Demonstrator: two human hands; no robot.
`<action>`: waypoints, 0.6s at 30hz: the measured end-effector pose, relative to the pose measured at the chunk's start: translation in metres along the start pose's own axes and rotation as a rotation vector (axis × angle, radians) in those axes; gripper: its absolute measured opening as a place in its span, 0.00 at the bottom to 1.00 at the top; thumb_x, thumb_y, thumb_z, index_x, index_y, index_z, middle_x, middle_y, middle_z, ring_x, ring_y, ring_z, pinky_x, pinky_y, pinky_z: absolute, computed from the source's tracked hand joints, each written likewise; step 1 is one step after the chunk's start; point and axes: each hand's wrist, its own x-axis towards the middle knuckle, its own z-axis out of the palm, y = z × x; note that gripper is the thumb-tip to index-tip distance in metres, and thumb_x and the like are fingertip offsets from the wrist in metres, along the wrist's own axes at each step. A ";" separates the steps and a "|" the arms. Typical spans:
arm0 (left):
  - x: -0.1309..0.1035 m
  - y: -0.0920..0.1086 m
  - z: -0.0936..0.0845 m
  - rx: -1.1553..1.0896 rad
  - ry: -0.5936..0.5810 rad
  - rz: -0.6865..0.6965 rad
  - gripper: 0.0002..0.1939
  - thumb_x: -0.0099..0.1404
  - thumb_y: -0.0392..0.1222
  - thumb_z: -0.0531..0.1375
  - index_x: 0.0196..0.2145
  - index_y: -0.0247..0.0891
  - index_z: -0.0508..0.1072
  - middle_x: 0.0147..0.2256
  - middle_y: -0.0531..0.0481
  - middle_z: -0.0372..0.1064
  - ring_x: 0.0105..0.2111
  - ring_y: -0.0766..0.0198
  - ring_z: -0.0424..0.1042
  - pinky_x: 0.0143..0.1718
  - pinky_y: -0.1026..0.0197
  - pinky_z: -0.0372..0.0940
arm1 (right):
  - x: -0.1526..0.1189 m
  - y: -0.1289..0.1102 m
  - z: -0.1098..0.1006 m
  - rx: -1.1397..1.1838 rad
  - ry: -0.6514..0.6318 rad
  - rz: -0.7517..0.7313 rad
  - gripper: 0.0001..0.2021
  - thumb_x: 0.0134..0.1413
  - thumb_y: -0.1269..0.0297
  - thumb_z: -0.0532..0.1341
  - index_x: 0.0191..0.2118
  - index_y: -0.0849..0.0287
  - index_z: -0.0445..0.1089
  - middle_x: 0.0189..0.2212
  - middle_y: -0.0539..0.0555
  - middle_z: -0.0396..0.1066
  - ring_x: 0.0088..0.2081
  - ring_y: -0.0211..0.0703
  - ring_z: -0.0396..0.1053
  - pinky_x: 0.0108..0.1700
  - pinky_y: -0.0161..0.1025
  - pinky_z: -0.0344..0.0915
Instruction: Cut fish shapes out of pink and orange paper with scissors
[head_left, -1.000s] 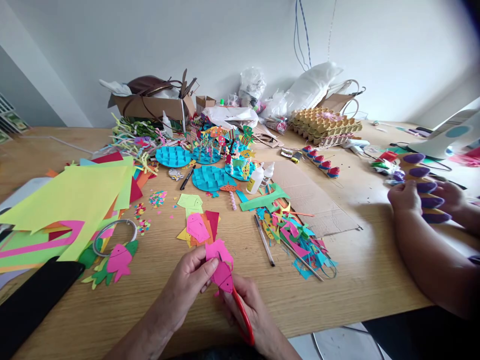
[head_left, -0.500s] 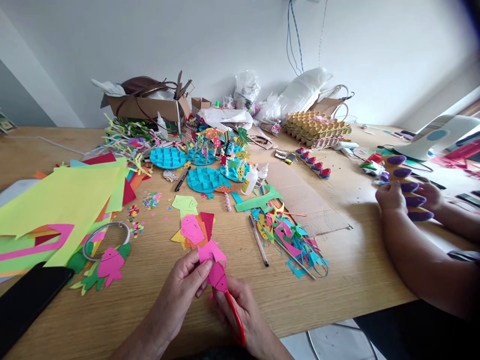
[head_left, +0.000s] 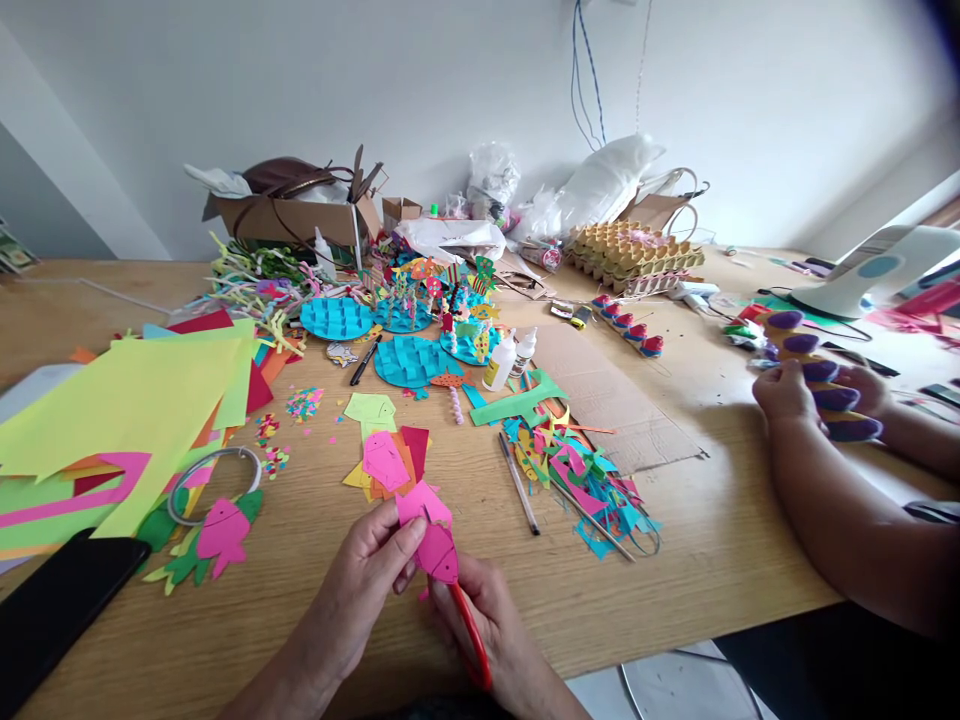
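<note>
My left hand (head_left: 375, 565) pinches a pink paper piece (head_left: 435, 535) with a fish outline and an eye dot drawn on it. Red-handled scissors (head_left: 471, 635) are in my right hand (head_left: 487, 620), at the lower end of the pink paper; the paper hides their blades. Just beyond my left hand lie a pink cut piece (head_left: 384, 460) and a light green one (head_left: 370, 408), over orange and red scraps. A cut pink fish (head_left: 223, 530) rests on green and yellow ones at the left.
Coloured sheets (head_left: 127, 390) and a black case (head_left: 67, 610) lie left. Blue egg-carton discs (head_left: 412, 360), glue bottles (head_left: 499, 365), a pen (head_left: 519, 483) and paper scraps (head_left: 592, 480) are ahead and right. Another person's hands (head_left: 787, 395) hold a purple-and-yellow carton strip at the right.
The pink paper has turned slightly against the scissors, its lower end a little further right. My hands stay nearly in place. The other person's carton strip has tilted slightly.
</note>
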 end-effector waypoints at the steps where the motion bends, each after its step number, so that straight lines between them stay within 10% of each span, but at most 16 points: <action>1: 0.000 -0.001 0.000 -0.006 0.002 0.002 0.16 0.55 0.51 0.60 0.20 0.38 0.62 0.17 0.60 0.52 0.18 0.70 0.50 0.20 0.66 0.49 | 0.000 0.000 0.000 -0.003 0.004 -0.001 0.27 0.58 0.43 0.48 0.30 0.64 0.70 0.16 0.45 0.50 0.18 0.31 0.46 0.19 0.29 0.45; 18: 0.000 0.000 -0.001 0.007 -0.063 -0.042 0.14 0.54 0.48 0.59 0.20 0.38 0.63 0.16 0.61 0.50 0.18 0.71 0.47 0.19 0.67 0.47 | 0.002 -0.006 -0.003 0.011 -0.002 0.014 0.23 0.57 0.46 0.53 0.30 0.61 0.72 0.17 0.46 0.52 0.19 0.33 0.47 0.21 0.30 0.48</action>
